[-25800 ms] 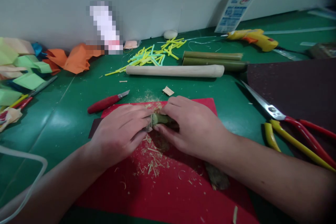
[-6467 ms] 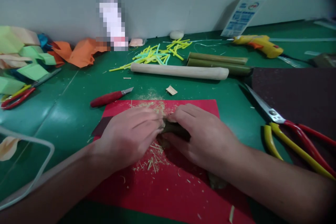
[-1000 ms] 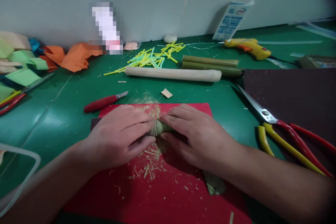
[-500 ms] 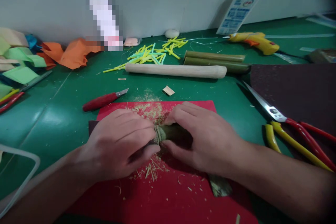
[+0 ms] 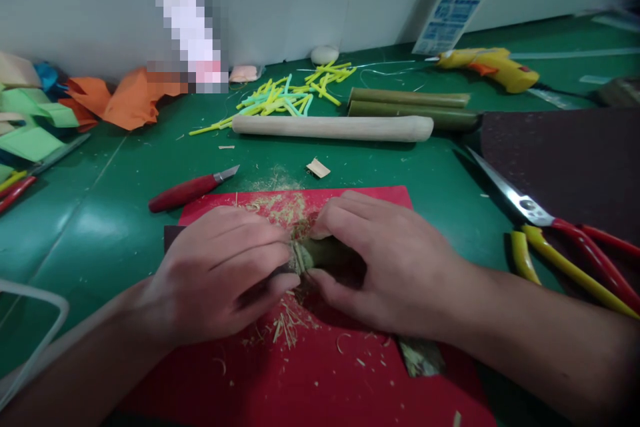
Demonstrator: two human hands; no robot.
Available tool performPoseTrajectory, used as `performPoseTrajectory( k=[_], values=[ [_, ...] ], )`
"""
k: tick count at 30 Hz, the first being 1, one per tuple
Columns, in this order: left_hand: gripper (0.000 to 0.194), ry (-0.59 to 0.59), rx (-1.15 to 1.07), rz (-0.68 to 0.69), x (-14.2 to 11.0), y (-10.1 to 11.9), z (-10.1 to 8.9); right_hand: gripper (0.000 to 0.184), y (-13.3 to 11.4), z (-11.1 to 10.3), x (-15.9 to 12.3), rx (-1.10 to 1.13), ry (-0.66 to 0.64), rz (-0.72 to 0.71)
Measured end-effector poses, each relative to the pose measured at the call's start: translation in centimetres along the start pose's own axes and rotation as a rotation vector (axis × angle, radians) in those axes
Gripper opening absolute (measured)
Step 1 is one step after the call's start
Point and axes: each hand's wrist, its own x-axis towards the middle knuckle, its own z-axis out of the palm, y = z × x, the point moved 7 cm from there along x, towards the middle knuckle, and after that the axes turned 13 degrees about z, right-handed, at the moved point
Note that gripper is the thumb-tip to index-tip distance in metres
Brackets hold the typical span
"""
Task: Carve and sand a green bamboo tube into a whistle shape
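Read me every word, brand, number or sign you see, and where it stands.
Nothing reads with certainty.
White packet with blue print: red letters in its round logo blurred; blue print too small.
Pixelated patch: unreadable.
Yellow glue gun: any marking too small to read.

At centre, the left hand (image 5: 227,273) and right hand (image 5: 385,260) conceal both ends of the green piece (image 5: 320,253). Upper left, a pixelated patch (image 5: 190,33) is unreadable; upper right, lettering on the packet (image 5: 455,10) is too small. The right edge truncates the large scissors (image 5: 541,214).
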Motion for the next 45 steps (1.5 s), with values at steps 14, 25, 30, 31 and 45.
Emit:
performPoseTrajectory(
  k=[14,25,30,31,45],
  values=[
    [0.014,0.08,-0.056,0.067,0.4,0.2,-0.3,0.014,-0.3,-0.1,0.0,0.068,-0.021,-0.096],
    [0.014,0.072,-0.068,0.078,0.5,0.0,-0.3,0.014,-0.5,-0.2,-0.1,0.074,-0.003,-0.117],
    [0.013,0.056,-0.064,0.071,0.5,0.0,-0.1,0.014,-0.5,-0.2,-0.1,0.08,-0.009,-0.12],
    [0.014,0.064,-0.055,0.067,0.5,-0.1,-0.1,0.014,-0.5,-0.1,-0.1,0.076,-0.013,-0.119],
    [0.025,-0.008,-0.045,0.03,-0.3,-0.7,0.1,0.018,-0.1,-0.1,-0.1,0.036,0.003,-0.058]
  ],
)
